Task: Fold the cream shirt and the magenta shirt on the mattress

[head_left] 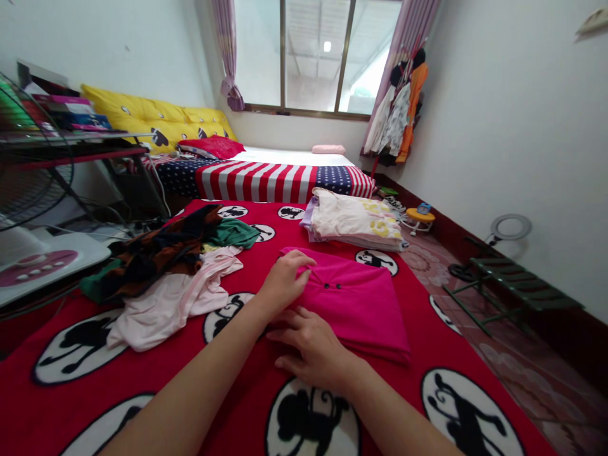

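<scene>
A bright pink garment (356, 310) with two small dark buttons lies folded into a flat rectangle on the red blanket (418, 392), which has black monkey figures in white ovals. My left hand (284, 282) rests on the garment's left part, fingers slightly bent over the cloth and not gripping it. Close below, my right hand (313, 348) lies at the garment's near left edge with its fingers apart. Parts of the left edge are hidden under my hands.
On the left lie crumpled clothes, among them a pale pink garment (175, 301) and a dark brown one (166, 247). Beyond the pink garment sits a folded clothes stack (356, 218). A fan base (47, 266) stands left; a green folding stool (517, 278) is on the right.
</scene>
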A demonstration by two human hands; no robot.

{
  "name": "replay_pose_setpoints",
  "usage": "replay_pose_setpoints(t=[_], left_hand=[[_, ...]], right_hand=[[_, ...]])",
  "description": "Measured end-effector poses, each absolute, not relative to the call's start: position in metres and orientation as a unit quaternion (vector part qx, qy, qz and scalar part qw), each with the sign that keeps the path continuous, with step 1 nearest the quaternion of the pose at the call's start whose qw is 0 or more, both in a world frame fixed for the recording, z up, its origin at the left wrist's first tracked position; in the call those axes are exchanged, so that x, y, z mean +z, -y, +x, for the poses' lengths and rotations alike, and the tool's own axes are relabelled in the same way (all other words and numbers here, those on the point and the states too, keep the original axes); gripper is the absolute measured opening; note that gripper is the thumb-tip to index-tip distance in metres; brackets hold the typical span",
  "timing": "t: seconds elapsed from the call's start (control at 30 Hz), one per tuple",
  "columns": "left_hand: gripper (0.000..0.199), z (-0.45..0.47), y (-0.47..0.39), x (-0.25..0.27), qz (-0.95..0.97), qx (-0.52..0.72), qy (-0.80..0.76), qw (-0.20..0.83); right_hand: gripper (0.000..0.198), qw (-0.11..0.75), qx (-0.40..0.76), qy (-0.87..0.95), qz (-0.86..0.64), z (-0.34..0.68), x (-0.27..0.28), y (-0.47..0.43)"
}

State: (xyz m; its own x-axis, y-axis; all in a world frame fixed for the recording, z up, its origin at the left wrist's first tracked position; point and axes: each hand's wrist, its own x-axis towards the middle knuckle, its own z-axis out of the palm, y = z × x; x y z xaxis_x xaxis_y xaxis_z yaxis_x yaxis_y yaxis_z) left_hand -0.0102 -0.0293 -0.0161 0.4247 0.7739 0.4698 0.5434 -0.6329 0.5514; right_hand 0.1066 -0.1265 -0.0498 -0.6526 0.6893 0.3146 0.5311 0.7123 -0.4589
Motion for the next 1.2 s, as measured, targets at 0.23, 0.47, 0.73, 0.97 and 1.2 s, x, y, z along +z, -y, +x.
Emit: replay_pose_setpoints(t=[0.23,0.47,0.73,0.97,1.2], left_hand=[[0.064,0.004,0.034,-0.060,0.884,0.163,-0.414,0.143],[0.061,0.006,0.035,-0.052,0.898,0.185,-0.390,0.091],[0.057,0.029,0.003,-0.049,0.888,0.153,-0.414,0.129],[0.058,0.027,0.001,-0.061,0.857,0.159,-0.482,0.093],[0.063,0.016,-0.002,-0.062,0.855,0.208,-0.449,0.156]], right_hand=[[0.015,0.374,0.230,0.819,-0.370,0.130,-0.043,0.125],[0.053,0.311,0.040,0.644,-0.698,0.202,-0.049,0.088],[0.069,0.150,0.027,0.633,-0.759,0.208,-0.058,0.084],[0.081,0.093,-0.011,0.454,-0.886,0.239,-0.060,0.083],[0.039,0.132,-0.056,0.507,-0.850,0.245,-0.039,0.103]])
